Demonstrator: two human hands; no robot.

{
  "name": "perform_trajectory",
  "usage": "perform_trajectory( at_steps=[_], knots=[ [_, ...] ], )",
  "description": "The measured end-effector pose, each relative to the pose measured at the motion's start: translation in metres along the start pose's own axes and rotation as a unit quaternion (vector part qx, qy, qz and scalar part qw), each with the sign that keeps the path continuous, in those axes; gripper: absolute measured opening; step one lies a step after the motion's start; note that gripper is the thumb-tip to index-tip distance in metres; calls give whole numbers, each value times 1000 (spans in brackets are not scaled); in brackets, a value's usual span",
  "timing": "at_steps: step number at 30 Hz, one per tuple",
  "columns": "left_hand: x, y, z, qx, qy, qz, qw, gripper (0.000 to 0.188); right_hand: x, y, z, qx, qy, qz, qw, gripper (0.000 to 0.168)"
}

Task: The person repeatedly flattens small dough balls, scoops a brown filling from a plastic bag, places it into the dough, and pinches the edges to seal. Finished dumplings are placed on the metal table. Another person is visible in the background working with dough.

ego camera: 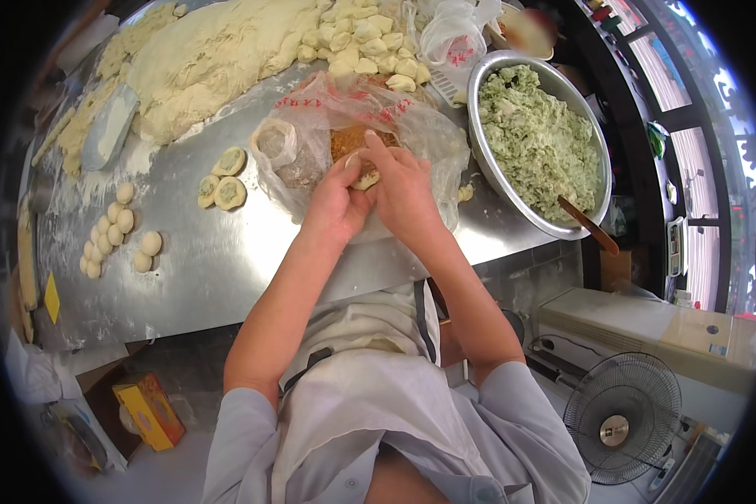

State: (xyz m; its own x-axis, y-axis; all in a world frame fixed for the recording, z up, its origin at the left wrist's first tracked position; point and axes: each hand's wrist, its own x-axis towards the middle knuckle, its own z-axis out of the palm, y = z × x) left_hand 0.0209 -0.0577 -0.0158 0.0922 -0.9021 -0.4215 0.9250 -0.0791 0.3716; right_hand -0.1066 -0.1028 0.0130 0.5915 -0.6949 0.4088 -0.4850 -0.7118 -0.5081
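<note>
Between my left hand (341, 198) and my right hand (403, 186), a small piece of dough (366, 180) is held by the fingers, partly hidden by them. Both hands are over an opened clear plastic bag (438, 142) with red print, in which a reddish-brown crumbly filling (353, 140) shows. Right of the bag stands a metal bowl (474, 126) heaped with pale green filling (532, 138); a wooden spatula (589, 225) leans out of it. Three dough rounds with green filling (230, 193) lie left of the bag.
Dough balls (114, 234) sit at the left of the steel table (195, 271). A large dough mass (208, 63), cut dough pieces (365, 41) and a scraper (109, 129) lie at the back. A standing fan (624, 416) is at lower right.
</note>
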Motion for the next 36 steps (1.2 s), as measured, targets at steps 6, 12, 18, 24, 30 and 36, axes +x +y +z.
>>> perform_trajectory(
  at_steps=[6,12,18,24,30,36],
  knots=[
    [-2,-1,4,48,18,-2,999,36,-10,-7,8,-71,-1,-18,997,74],
    [-16,11,8,39,1,-10,999,34,0,9,-21,357,19,145,923,75],
    [-11,12,2,60,-50,-15,997,32,0,28,-5,261,-103,105,954,84],
    [-18,11,19,191,7,-7,982,32,4,25,3,295,-93,103,945,65],
    [-13,12,27,343,62,1,937,33,11,32,11,158,-68,-53,984,63],
    [-9,46,11,110,-107,-193,969,36,3,26,2,416,-100,124,895,77]
  ],
)
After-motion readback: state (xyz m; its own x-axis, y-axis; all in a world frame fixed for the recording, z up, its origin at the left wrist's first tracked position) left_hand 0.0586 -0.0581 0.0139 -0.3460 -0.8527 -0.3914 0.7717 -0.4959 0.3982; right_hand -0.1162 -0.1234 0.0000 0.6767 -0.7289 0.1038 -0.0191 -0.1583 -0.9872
